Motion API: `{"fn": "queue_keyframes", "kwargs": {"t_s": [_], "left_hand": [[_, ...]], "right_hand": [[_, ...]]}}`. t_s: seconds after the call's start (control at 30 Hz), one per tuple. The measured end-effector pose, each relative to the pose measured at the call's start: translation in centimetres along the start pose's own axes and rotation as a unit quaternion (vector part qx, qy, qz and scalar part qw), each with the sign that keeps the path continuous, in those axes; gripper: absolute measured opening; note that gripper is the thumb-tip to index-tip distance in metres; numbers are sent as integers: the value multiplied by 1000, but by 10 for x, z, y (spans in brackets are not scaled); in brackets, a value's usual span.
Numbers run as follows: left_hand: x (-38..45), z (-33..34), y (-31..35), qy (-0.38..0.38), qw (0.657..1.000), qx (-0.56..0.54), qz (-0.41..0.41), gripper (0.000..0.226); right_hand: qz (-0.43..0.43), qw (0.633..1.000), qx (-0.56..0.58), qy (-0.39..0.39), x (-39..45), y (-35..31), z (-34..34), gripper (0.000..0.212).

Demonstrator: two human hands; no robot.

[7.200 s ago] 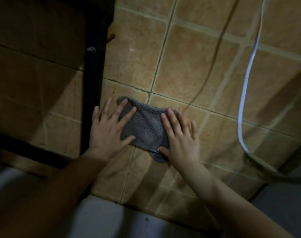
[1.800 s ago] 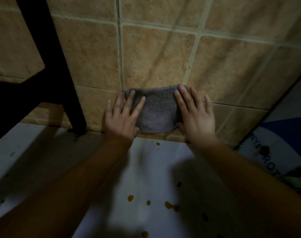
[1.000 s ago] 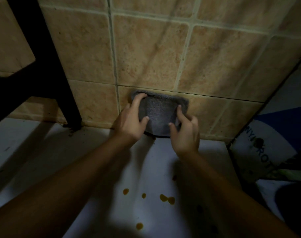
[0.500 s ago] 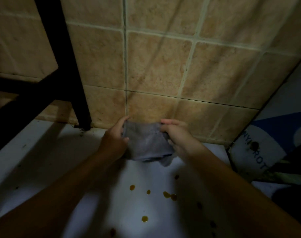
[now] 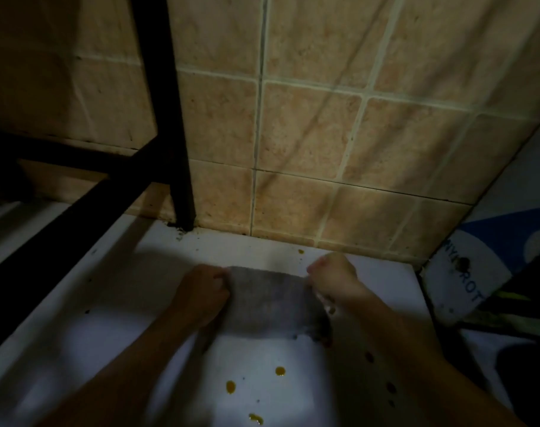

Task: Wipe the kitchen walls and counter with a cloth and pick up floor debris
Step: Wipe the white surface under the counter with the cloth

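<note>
my left hand [image 5: 202, 292] and right hand [image 5: 333, 278] each pinch an end of the cloth [image 5: 272, 298], stretching it flat near the counter's [image 5: 157, 272] back edge to wipe the orange drips [image 5: 231, 386].

There was a single view, from a camera worn on the person's head. It looked forward and steeply down, close to the corner where the tan tiled wall [image 5: 308, 134] met the white worktop [image 5: 256, 359]. Relative to that wall, the camera sat in front and above, near enough that a handful of tiles filled the upper half of the frame. The worktop ran from the wall's foot toward the camera, across the lower half. Both forearms entered from the bottom edge and reached toward the wall. The black frame leg [image 5: 173, 118] stood against the wall at the left. Wide-angle bending slanted the wall's right end.
</note>
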State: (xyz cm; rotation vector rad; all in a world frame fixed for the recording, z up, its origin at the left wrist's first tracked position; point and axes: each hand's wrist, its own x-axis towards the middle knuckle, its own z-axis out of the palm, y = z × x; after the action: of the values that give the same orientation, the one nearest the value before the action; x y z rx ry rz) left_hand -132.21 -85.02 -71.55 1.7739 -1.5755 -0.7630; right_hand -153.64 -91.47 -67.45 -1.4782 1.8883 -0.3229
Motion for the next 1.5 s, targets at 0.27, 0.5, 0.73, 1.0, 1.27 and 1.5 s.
{"fn": "queue_keyframes", "kwargs": {"t_s": [0.27, 0.5, 0.73, 1.0, 1.27, 1.5], "left_hand": [[-8, 28, 2, -63, 929, 357, 67, 57], [-2, 37, -10, -119, 886, 442, 67, 83], [11, 33, -6, -147, 879, 450, 52, 76], [48, 33, 1, -146, 877, 457, 35, 75], [70, 42, -5, -153, 890, 430, 23, 78], [83, 57, 3, -149, 900, 408, 25, 80]], "right_hand": [[-205, 940, -270, -26, -25, 45, 34, 62], [-247, 894, -368, -73, -24, 58, 55, 73], [-282, 872, -398, -29, 1, 62, 57, 84], [-305, 869, -390, -4, 42, 45, 51, 75], [-316, 864, -391, 32, 65, 48, 46, 85], [-289, 882, -373, 13, 73, 51, 29, 77]]}}
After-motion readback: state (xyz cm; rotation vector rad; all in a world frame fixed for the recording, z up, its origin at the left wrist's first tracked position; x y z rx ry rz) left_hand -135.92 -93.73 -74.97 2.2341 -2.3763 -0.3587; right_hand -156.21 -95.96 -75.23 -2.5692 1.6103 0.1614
